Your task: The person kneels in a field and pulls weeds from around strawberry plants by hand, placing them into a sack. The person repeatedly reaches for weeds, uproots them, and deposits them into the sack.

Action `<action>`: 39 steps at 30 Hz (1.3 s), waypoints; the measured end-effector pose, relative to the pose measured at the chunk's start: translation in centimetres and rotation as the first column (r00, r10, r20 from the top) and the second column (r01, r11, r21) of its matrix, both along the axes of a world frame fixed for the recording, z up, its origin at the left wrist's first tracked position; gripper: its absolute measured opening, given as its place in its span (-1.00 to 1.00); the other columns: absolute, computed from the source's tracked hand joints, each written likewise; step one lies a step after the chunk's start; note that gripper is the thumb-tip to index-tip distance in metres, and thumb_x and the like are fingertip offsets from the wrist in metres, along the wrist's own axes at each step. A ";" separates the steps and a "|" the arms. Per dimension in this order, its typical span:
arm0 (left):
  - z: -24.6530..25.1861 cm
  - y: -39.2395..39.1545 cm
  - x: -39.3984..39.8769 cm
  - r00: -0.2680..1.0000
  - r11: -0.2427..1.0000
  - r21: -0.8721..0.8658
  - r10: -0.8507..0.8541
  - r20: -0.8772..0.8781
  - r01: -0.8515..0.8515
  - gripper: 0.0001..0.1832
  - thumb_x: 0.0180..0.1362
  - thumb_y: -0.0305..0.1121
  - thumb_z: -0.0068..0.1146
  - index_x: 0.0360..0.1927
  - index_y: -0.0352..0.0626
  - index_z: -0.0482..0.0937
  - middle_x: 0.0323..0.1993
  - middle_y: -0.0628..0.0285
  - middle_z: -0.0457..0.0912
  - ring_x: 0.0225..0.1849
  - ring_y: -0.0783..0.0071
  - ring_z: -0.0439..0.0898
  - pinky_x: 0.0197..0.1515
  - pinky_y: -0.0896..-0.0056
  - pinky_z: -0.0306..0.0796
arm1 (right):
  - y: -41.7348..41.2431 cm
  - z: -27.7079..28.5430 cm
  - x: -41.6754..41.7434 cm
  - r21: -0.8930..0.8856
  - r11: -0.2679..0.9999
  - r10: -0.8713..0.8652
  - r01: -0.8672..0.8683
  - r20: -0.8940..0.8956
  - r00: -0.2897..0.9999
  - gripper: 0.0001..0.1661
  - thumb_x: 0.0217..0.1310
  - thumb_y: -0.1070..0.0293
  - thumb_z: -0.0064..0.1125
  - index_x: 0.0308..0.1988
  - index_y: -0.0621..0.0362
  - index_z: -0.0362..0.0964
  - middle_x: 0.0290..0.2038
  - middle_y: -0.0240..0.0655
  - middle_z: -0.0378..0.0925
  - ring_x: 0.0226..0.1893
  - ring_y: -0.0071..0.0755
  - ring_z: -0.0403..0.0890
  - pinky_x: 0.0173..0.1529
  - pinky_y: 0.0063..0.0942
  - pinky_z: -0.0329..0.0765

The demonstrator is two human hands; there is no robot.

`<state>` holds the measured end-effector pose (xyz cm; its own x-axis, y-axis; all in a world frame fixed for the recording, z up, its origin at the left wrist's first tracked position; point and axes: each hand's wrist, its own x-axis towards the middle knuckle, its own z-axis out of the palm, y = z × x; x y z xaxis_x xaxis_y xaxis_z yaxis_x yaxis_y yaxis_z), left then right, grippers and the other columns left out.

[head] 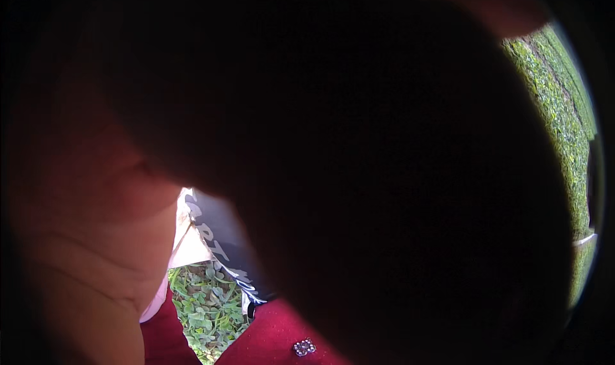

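A hand, seemingly my left hand [96, 249], is held right against the camera, with the creased skin of its wrist and palm filling the left side. A large black blurred shape hides the middle; whether it is part of the same hand cannot be told. At the top right a reddish blurred finger [514, 14] shows. My right hand cannot be made out. Below, through a gap, appear dark sheet material [226, 230] with pale lettering and a whitish sheet [192, 247]. Dark red cloth [269, 326] covers what seems to be my lap, with a small dark ornament with pale spots [304, 347] on it.
Low leafy plants [206, 307] grow on the ground between the red cloth parts. A pink cloth edge [156, 302] shows beside the wrist. A green field [552, 91] curves along the right rim, with a dark thing [595, 187] at its edge.
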<state>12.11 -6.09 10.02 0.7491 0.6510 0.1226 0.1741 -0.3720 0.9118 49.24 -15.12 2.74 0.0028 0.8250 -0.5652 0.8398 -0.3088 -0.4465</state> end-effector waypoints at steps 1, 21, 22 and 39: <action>-0.3 -0.3 0.2 1.000 1.000 0.008 -0.010 0.009 0.010 -0.29 -0.04 -0.29 0.23 0.14 -0.45 0.21 -0.23 0.08 0.52 -0.33 0.53 0.51 -0.27 0.63 0.39 | -0.5 -0.1 0.4 0.026 0.999 0.040 -0.041 0.037 0.999 -0.74 -0.03 0.31 0.15 -0.41 0.34 0.46 -0.55 -0.16 0.55 -0.50 -0.34 0.60 -0.35 -0.47 0.52; 3.0 5.2 0.0 0.988 0.994 0.030 -0.104 0.115 0.101 -0.47 0.03 -0.41 0.16 0.09 -0.34 0.33 -0.17 0.13 0.56 -0.19 0.44 0.56 -0.05 0.50 0.41 | -0.3 -1.8 -2.2 -0.122 0.990 0.061 -0.066 -0.040 0.997 -0.82 0.04 0.42 0.08 -0.41 0.37 0.41 -0.54 -0.24 0.53 -0.57 -0.46 0.59 -0.50 -0.54 0.52; 2.5 4.5 1.0 0.984 0.985 0.063 -0.165 0.069 0.161 -0.47 0.05 -0.37 0.15 0.11 -0.28 0.33 -0.15 0.16 0.56 -0.18 0.42 0.56 -0.03 0.46 0.40 | -0.1 -1.8 -2.0 -0.113 0.990 0.078 -0.081 -0.027 0.997 -0.82 0.03 0.42 0.08 -0.41 0.37 0.41 -0.54 -0.23 0.53 -0.57 -0.46 0.59 -0.50 -0.53 0.52; -7.6 18.5 2.7 0.833 0.821 -0.168 0.512 -0.209 -0.546 -0.81 -0.12 -0.51 0.16 -0.38 -0.35 0.55 -0.45 0.18 0.60 -0.41 0.48 0.59 -0.42 0.48 0.50 | 1.0 -1.6 -1.5 -0.023 0.920 0.379 -0.392 0.312 0.871 -0.69 -0.10 0.20 0.17 -0.47 0.27 0.47 -0.54 -0.08 0.54 -0.45 -0.04 0.58 -0.30 -0.27 0.50</action>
